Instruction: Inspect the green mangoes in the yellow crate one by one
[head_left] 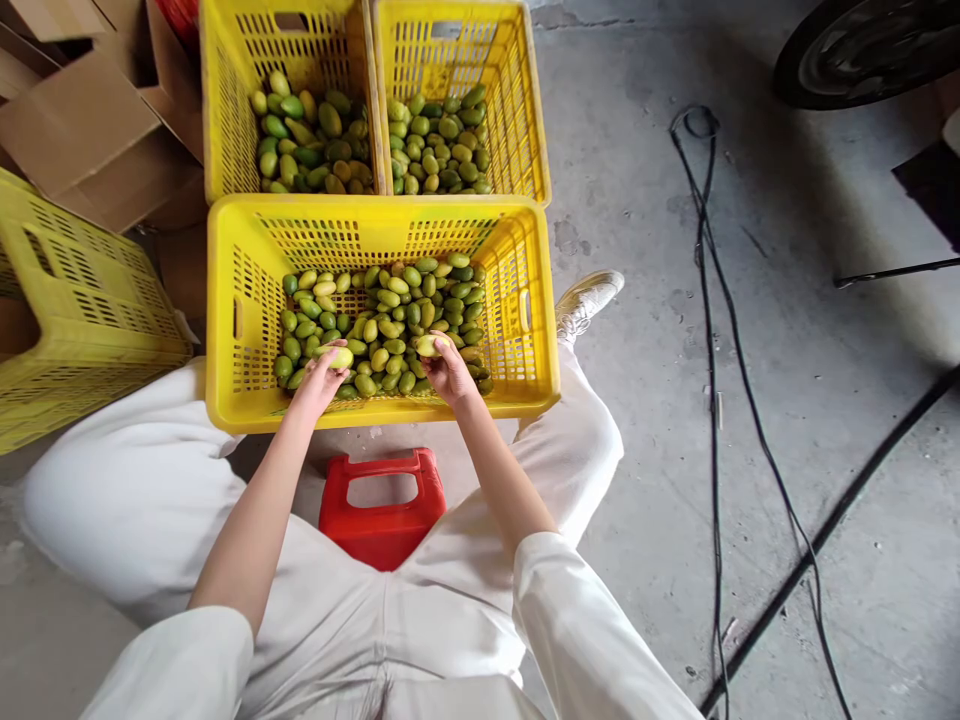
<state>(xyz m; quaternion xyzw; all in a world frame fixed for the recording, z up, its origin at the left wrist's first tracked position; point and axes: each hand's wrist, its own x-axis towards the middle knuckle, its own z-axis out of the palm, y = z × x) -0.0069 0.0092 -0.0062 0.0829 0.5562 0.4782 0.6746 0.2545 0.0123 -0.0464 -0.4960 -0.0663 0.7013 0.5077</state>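
Note:
In the front yellow crate [382, 410] lie many small oval mangoes [390, 298], from dark green to pale yellow. My left hand [322, 378], over the crate's near left part, is closed on a yellow-green mango [341, 357]. On the right, my right hand [450, 372] grips a pale yellow mango [429, 346] between thumb and fingers. Both hands are just above the heap, inside the crate's near rim.
Two more yellow crates [545, 120] with mangoes stand behind. At left are another yellow crate [97, 290] and cardboard boxes [82, 125]. A red stool [382, 525] is between my legs. Black cables [712, 400] cross the concrete floor; a wheel [862, 55] is at upper right.

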